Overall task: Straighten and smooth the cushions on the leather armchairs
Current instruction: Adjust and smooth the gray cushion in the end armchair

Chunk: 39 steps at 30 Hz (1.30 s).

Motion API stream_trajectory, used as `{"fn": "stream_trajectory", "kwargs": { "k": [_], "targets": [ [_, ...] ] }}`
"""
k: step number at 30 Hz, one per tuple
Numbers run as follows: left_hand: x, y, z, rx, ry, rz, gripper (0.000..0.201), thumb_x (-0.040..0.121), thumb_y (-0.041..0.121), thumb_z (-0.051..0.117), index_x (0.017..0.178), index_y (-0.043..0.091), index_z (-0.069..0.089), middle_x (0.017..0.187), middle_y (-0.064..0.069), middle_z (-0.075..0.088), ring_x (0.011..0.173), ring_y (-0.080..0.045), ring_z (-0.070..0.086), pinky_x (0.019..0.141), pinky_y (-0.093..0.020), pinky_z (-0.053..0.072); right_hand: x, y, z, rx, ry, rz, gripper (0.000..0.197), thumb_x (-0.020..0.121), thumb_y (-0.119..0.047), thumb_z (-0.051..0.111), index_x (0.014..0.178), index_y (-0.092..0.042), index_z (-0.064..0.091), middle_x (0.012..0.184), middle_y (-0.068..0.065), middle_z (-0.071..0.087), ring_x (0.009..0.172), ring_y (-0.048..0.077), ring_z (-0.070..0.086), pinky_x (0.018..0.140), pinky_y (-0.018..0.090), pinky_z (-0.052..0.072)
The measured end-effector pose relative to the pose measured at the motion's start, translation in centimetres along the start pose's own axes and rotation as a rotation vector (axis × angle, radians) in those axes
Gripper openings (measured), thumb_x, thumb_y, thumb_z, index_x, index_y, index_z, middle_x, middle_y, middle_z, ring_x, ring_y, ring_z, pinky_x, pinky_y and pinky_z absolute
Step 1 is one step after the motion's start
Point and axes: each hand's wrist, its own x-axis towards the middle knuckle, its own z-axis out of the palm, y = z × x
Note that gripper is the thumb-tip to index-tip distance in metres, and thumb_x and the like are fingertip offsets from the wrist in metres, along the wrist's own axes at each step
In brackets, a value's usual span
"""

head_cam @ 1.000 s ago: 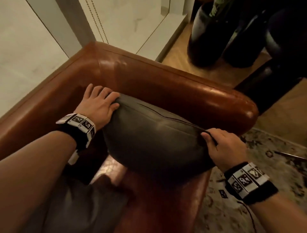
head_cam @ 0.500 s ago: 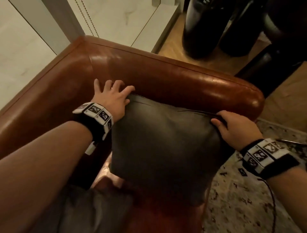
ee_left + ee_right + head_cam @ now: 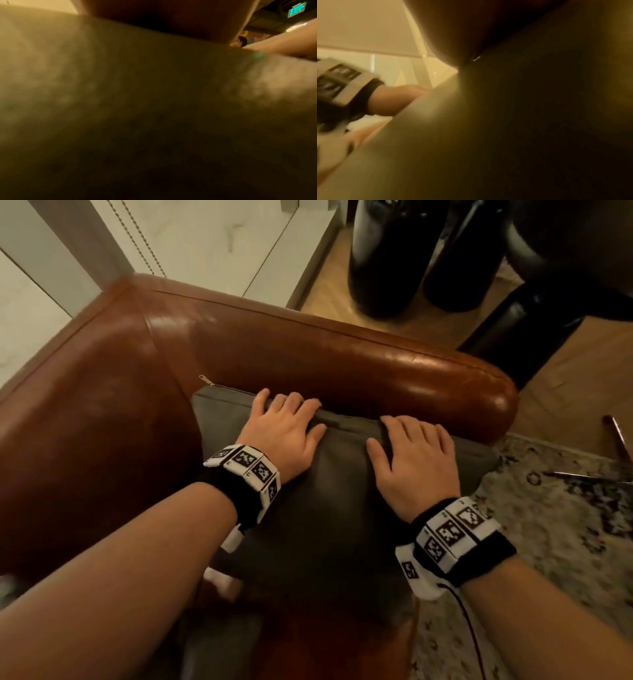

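Observation:
A dark grey-green leather cushion [image 3: 329,508] leans against the back of a brown leather armchair [image 3: 342,361]. My left hand [image 3: 287,426] lies flat on the cushion's upper edge, fingers straight and spread. Just to its right my right hand [image 3: 414,450] presses flat on the same face, thumb pointing left. A zip pull [image 3: 204,379] shows at the cushion's top left corner. In both wrist views the cushion [image 3: 137,108] [image 3: 505,128] fills the picture, blurred; the left wrist [image 3: 388,100] shows in the right wrist view.
The chair's left arm [image 3: 85,422] rises at my left. Behind the chair back stand tall black vases [image 3: 387,258] on a wooden floor. A patterned rug [image 3: 548,525] lies at the right, a white marble wall [image 3: 191,234] behind.
Both hands let go of the cushion's outer corners and moved inward onto its face near the top middle. The cushion now stands against the chair back.

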Motion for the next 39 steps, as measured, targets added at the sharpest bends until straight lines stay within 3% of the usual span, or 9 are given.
{"fn": "stream_trajectory", "kwargs": {
  "k": [6, 16, 19, 22, 26, 28, 31, 36, 39],
  "targets": [
    [-0.3, 0.2, -0.1, -0.051, 0.005, -0.016, 0.031, 0.097, 0.049, 0.027, 0.117, 0.031, 0.045, 0.115, 0.006, 0.047, 0.113, -0.019, 0.046, 0.111, -0.046, 0.020, 1.2, 0.7, -1.2, 0.031, -0.080, -0.024, 0.037, 0.096, -0.057, 0.035, 0.115, -0.031, 0.052, 0.109, -0.007, 0.058, 0.108, 0.020, 0.052, 0.099, 0.042, 0.033],
    [-2.2, -10.4, -2.6, 0.120, -0.059, -0.264, 0.067, 0.089, 0.070, 0.011, 0.142, 0.036, 0.031, 0.148, -0.003, 0.038, 0.138, -0.033, 0.030, 0.118, -0.051, 0.015, -0.3, 6.3, -0.6, -0.111, -0.102, -0.172, 0.056, 0.097, -0.054, 0.014, 0.140, -0.028, 0.039, 0.131, -0.004, 0.054, 0.120, 0.018, 0.047, 0.103, 0.037, 0.031],
    [-3.9, -5.9, -2.9, 0.092, 0.067, -0.018, 0.058, 0.094, 0.055, 0.021, 0.146, 0.032, 0.030, 0.153, 0.000, 0.033, 0.143, -0.029, 0.024, 0.118, -0.052, 0.014, -1.9, 3.9, -0.9, -0.002, 0.108, -0.148, 0.050, 0.097, -0.044, 0.029, 0.140, -0.023, 0.043, 0.138, 0.001, 0.051, 0.131, 0.022, 0.042, 0.114, 0.042, 0.025],
    [-5.7, -3.0, -0.6, 0.119, -0.034, 0.184, 0.056, 0.096, 0.053, 0.016, 0.151, 0.040, 0.014, 0.160, 0.007, 0.019, 0.148, -0.022, 0.017, 0.118, -0.055, 0.010, -7.8, -1.4, 1.5, 0.064, 0.115, -0.480, 0.047, 0.092, -0.036, 0.048, 0.138, -0.025, 0.050, 0.146, 0.002, 0.047, 0.139, 0.024, 0.037, 0.117, 0.049, 0.020],
    [-4.2, -3.3, 1.4, 0.155, -0.033, 0.098, 0.054, 0.098, 0.052, 0.011, 0.149, 0.045, -0.004, 0.162, 0.011, 0.005, 0.150, -0.022, 0.004, 0.117, -0.059, 0.004, -11.8, -3.7, 8.0, -0.291, -0.230, -0.905, 0.057, 0.091, -0.046, 0.050, 0.145, -0.031, 0.042, 0.157, -0.003, 0.031, 0.148, 0.020, 0.021, 0.121, 0.048, 0.001],
    [-4.2, -3.3, 1.5, 0.141, 0.028, 0.025, 0.057, 0.097, 0.055, 0.012, 0.150, 0.043, -0.004, 0.162, 0.008, 0.002, 0.150, -0.026, -0.001, 0.116, -0.061, 0.001, -8.9, -2.1, 8.0, -0.320, -0.149, -0.834, 0.063, 0.093, -0.054, 0.046, 0.150, -0.034, 0.030, 0.160, -0.006, 0.023, 0.149, 0.019, 0.013, 0.122, 0.042, -0.002],
    [-5.8, -0.8, 1.6, 0.039, 0.169, -0.146, 0.060, 0.097, 0.053, 0.019, 0.153, 0.035, 0.004, 0.163, 0.003, 0.000, 0.149, -0.030, -0.010, 0.117, -0.058, -0.004, -4.5, -0.1, 4.5, -0.195, 0.035, -0.451, 0.063, 0.095, -0.058, 0.035, 0.152, -0.035, 0.021, 0.161, -0.006, 0.016, 0.150, 0.022, 0.008, 0.121, 0.046, 0.009],
    [-8.2, 4.2, 4.9, 0.079, 0.104, 0.164, 0.063, 0.096, 0.052, 0.030, 0.153, 0.036, 0.006, 0.162, 0.005, 0.004, 0.150, -0.024, -0.001, 0.120, -0.051, 0.003, -3.6, 0.5, 3.3, -0.182, 0.044, -0.315, 0.063, 0.097, -0.053, 0.029, 0.154, -0.032, 0.014, 0.163, -0.004, 0.011, 0.151, 0.022, 0.005, 0.121, 0.048, 0.008],
    [-7.8, 0.1, 4.8, 0.121, 0.094, 0.106, 0.062, 0.095, 0.053, 0.028, 0.152, 0.038, 0.009, 0.162, 0.007, 0.006, 0.150, -0.021, 0.002, 0.121, -0.044, 0.005, -3.5, 4.0, 2.8, -0.164, 0.041, -0.114, 0.062, 0.097, -0.054, 0.021, 0.154, -0.033, 0.010, 0.163, -0.005, 0.010, 0.151, 0.019, 0.003, 0.121, 0.045, 0.005]
  ]
}}
